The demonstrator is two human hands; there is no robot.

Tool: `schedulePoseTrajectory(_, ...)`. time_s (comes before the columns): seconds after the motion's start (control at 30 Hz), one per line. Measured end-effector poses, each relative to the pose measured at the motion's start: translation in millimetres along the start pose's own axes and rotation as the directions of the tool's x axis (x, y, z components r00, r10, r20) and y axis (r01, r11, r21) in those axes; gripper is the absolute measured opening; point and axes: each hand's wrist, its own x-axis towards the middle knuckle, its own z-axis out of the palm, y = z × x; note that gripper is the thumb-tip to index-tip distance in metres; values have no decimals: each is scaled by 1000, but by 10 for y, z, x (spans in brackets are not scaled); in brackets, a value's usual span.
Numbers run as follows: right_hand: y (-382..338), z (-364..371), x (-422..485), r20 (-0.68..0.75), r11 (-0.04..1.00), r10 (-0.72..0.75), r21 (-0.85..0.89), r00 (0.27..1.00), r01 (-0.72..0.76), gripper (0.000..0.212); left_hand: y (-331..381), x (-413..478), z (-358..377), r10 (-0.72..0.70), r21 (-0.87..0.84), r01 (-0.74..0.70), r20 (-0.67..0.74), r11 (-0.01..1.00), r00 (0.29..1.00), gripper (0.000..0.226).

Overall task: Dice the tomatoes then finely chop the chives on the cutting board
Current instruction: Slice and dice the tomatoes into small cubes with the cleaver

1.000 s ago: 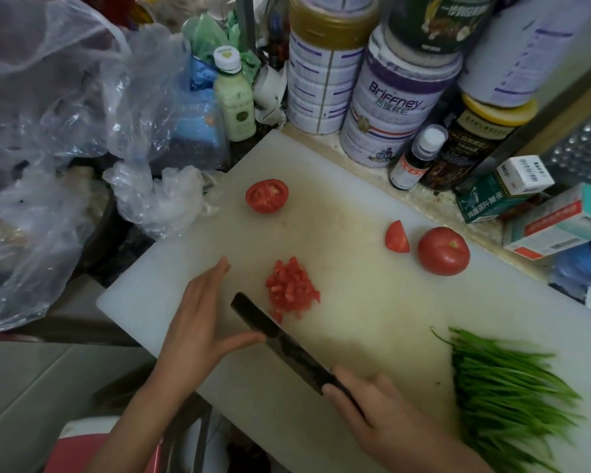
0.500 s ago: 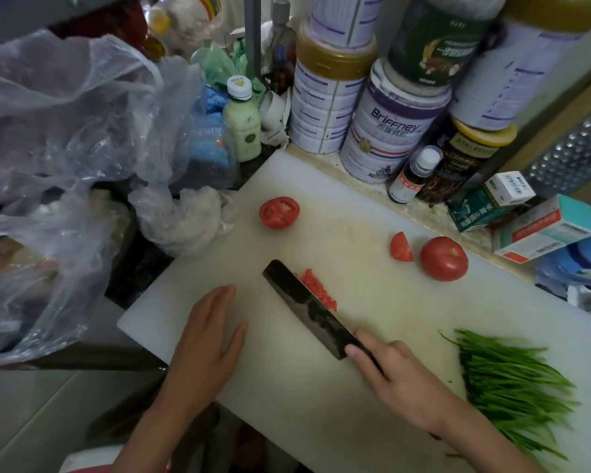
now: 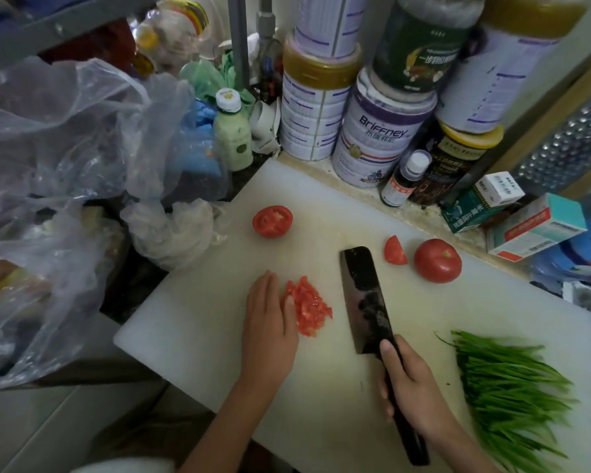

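One diced tomato pile [image 3: 309, 307] is lying at the centre of the frame on the white cutting board [image 3: 191, 339]; its small wet cubes are looking soft, slippery and apt to scatter, so are better herded with a flat palm or the blade's side than pinched. The left hand [image 3: 268, 322] is lying flat, fingers straight, thumb side touching the pile's left edge and gripping nothing. One dark cleaver [image 3: 367, 298] is sitting just right of the pile, apart from it, tip pointing up-frame. The right hand [image 3: 413, 390] is wrapping its handle, thumb reaching the blade's heel. One tomato wedge [image 3: 394, 250] and one whole tomato [image 3: 437, 261] are waiting at centre right; the whole one is looking firm, round and likely to roll, so is wanting steadying from above. One tomato half [image 3: 272, 221] is sitting cut face up at upper centre. The chives [image 3: 512, 380], uncut, are lying at lower right, looking light and limp, wanting bunching. Tins [image 3: 379, 131] and plastic bags [image 3: 65, 131] are crowding the upper frame.
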Motion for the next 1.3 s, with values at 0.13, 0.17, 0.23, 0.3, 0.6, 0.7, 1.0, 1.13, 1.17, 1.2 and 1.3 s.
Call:
schedulePoseTrajectory(0.13,66,111,100,26,996,9,94,1000,-11,21,85,30,286,-9,30,12,-96,999,995,69)
schedulePoseTrajectory(0.17,98,135,123,37,995,4,98,999,-8,20,108,40,338,-13,28,16,-116,999,993,67)
schedulePoseTrajectory(0.23,196,185,174,45,997,-50,68,998,47,16,164,60,416,-38,17,41,-145,999,989,65)
schedulePoseTrajectory(0.3,264,238,183,54,995,-95,10,994,95,15,200,78,480,-45,8,47,-175,999,984,63)
schedulePoseTrajectory(0.6,157,222,181,235,994,-109,54,966,99,36,440,43,806,-78,-137,34,-333,990,940,48)
schedulePoseTrajectory(0.7,77,150,199,344,985,-86,168,935,29,22,431,57,801,-92,-167,36,-343,985,935,46)
schedulePoseTrajectory(1.0,-179,-147,490,345,968,-89,249,934,0,24,745,474,887,-72,-218,-9,-359,976,930,39)
schedulePoseTrajectory(1.13,-331,-323,819,314,974,-83,228,946,10,23,888,879,1035,-13,-205,-63,-349,977,937,37)
schedulePoseTrajectory(1.17,-353,-346,889,312,975,-86,222,946,15,23,888,954,1069,-10,-202,-64,-349,977,937,37)
schedulePoseTrajectory(1.2,-361,-360,950,309,976,-92,214,947,25,23,887,1014,1100,-12,-203,-62,-344,977,939,37)
schedulePoseTrajectory(1.3,-368,-390,1055,299,984,-110,166,948,62,24,879,1098,1158,-19,-205,-51,-327,977,945,37)
